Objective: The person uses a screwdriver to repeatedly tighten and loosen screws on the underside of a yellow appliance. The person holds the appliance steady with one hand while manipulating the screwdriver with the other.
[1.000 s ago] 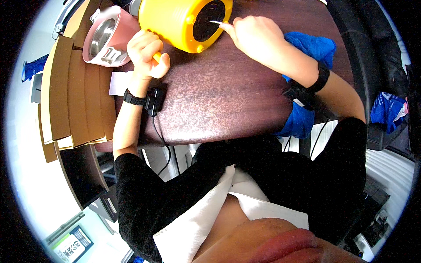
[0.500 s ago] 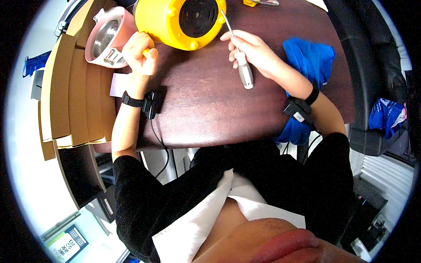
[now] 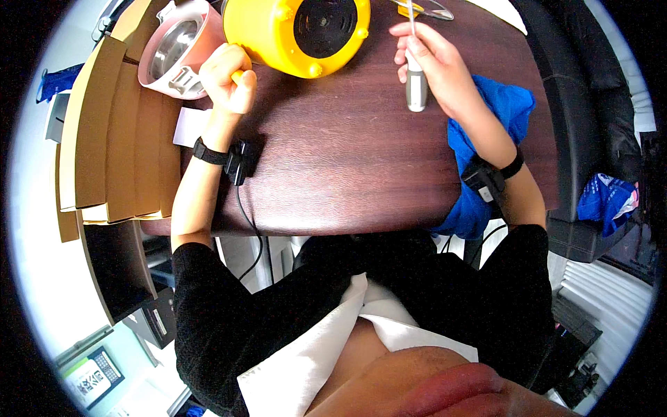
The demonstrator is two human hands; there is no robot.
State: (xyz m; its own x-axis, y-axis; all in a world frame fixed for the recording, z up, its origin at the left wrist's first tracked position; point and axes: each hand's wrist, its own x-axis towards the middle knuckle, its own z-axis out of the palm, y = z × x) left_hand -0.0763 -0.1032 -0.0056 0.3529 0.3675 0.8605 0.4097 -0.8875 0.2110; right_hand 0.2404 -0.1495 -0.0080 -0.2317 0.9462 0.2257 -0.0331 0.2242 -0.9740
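My left hand [image 3: 226,78] is closed around a yellow piece, perhaps a handle, beside the yellow appliance [image 3: 264,38], which lies on its side with its black round base [image 3: 324,26] showing. My right hand [image 3: 431,62] grips a screwdriver [image 3: 416,87] with a grey-and-white handle, its shaft pointing away from me, right of the appliance. Left of my left hand is a pink container with a steel inside [image 3: 172,45]. A small yellow item with metal parts [image 3: 424,10] lies at the far edge, partly behind the screwdriver.
Stacked cardboard pieces [image 3: 90,139] stand at the left, by a pale paper [image 3: 191,126]. A blue cloth [image 3: 513,111] lies under my right forearm on the dark desk [image 3: 333,160]. A black couch [image 3: 583,118] holding a blue package [image 3: 601,201] is at the right.
The screwdriver has left the appliance's base and moved right and away from me in my right hand, its shaft turned upright in the picture. My left hand stays closed by the appliance.
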